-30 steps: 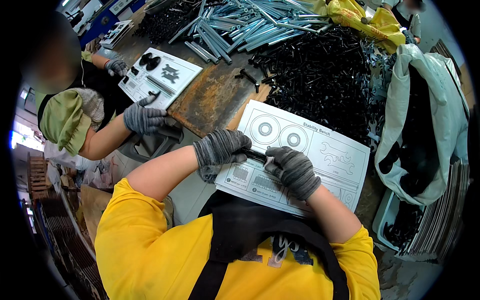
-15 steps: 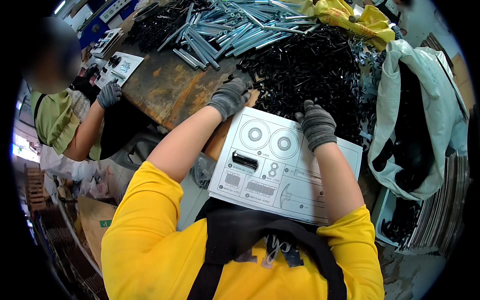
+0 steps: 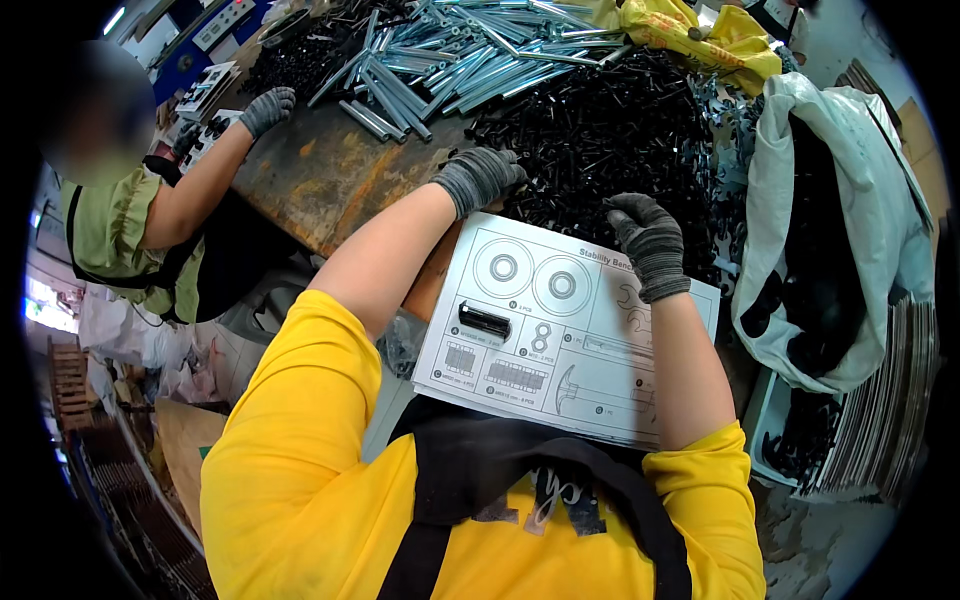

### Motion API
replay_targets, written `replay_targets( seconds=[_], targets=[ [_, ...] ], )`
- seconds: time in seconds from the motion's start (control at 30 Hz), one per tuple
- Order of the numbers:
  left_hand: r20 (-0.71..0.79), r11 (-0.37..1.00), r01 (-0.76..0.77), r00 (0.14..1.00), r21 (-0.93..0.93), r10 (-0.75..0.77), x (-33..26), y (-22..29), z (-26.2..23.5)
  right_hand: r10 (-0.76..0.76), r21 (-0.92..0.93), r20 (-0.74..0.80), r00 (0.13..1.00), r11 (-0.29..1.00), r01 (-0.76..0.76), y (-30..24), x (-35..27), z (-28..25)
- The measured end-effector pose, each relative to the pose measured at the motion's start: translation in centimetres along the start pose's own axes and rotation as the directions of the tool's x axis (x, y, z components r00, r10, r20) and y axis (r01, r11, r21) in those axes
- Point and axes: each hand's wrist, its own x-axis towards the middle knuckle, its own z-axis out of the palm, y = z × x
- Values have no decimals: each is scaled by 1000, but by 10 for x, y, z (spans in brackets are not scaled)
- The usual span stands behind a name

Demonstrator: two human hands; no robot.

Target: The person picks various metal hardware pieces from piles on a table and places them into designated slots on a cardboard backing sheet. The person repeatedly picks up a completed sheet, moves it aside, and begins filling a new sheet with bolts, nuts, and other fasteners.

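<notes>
A stack of white sheets printed with parts drawings [image 3: 600,385] rests in front of me, against the bench edge. Several long black bolts [image 3: 486,321] lie side by side on its top sheet. My left hand [image 3: 482,178], in a grey knit glove, is at the near left edge of a big heap of small black bolts [image 3: 590,130], its fingers bent together. Over the heap's near side, just past the sheets, my gloved right hand [image 3: 650,243] has its fingers curled in. Whatever either hand's fingertips hold is hidden.
Silvery metal tubes [image 3: 450,60] are piled beyond the bolts, with a yellow sack [image 3: 700,40] beside them. At right, a white sack [image 3: 770,200] holds black parts, next to stacked cardboard [image 3: 880,400]. A co-worker's gloved hand [image 3: 267,110] reaches over the bench at left.
My left hand has shifted right along the heap's edge. My right hand has moved slightly right, its fingers more curled. The co-worker's hand has reached forward, away from the sheet there.
</notes>
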Motion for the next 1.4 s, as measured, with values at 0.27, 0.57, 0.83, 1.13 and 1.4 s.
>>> replay_targets(
  seconds=[0.27, 0.57, 0.83, 1.13, 1.4],
  targets=[
    [-68, 968, 181, 978, -176, -195, -3, -6, -4, -136, 243, 188, 973, 966, 88, -30, -49, 2],
    [-178, 956, 162, 962, -245, -208, -50, -10, 6, -198, 151, 308, 930, 976, 157, -17, -97, 11],
    [261, 972, 226, 936, 61, -234, 4, 8, -9, -247, -15, 306, 919, 964, 264, -35, -131, 0],
    [-323, 689, -121, 930, -715, -172, -141, 45, -14, -278, -46, 401, 873, 946, 322, -39, -148, 15],
    [-538, 930, -133, 840, -343, -78, -205, 112, 35, -195, -227, 576, 794, 895, 384, -55, -152, 67]
  ],
)
